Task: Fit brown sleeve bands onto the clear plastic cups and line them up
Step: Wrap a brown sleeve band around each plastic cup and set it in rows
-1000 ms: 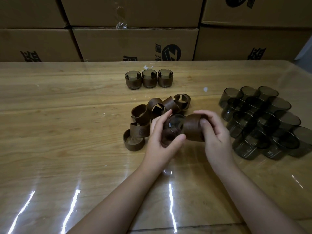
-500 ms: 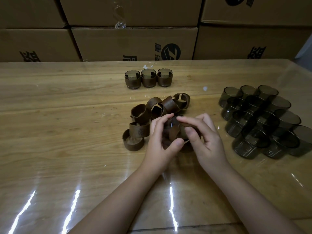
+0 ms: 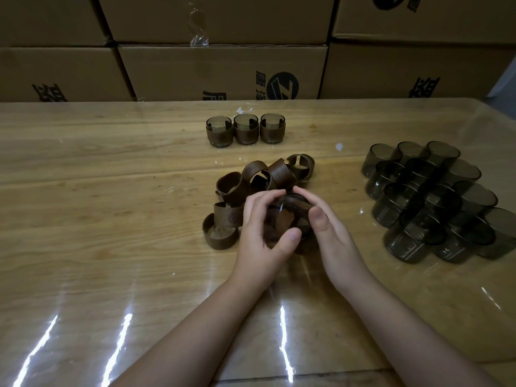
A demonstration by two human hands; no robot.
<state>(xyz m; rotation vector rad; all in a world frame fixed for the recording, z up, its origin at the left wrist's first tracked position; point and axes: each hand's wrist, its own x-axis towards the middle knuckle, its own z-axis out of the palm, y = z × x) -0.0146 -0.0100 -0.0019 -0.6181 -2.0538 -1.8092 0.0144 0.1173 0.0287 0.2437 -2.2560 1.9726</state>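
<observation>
Both hands meet at the table's middle around one smoky clear cup (image 3: 293,199) with a brown sleeve band (image 3: 286,219) partly round it. My left hand (image 3: 265,233) grips the cup and band from the left, thumb below. My right hand (image 3: 326,233) holds the band from the right, thumb on its rim. A pile of loose brown bands (image 3: 251,188) lies just behind and left of the hands. Three sleeved cups (image 3: 246,129) stand in a row farther back. Several bare cups (image 3: 435,199) are clustered at the right.
The wooden table (image 3: 97,219) has a glossy clear cover. Stacked cardboard boxes (image 3: 223,68) form a wall along its far edge. The table's right corner (image 3: 499,113) curves away at the back right.
My right hand brought the band from beside the cup onto it, and both hands closed together round the cup. The camera view shifted slightly.
</observation>
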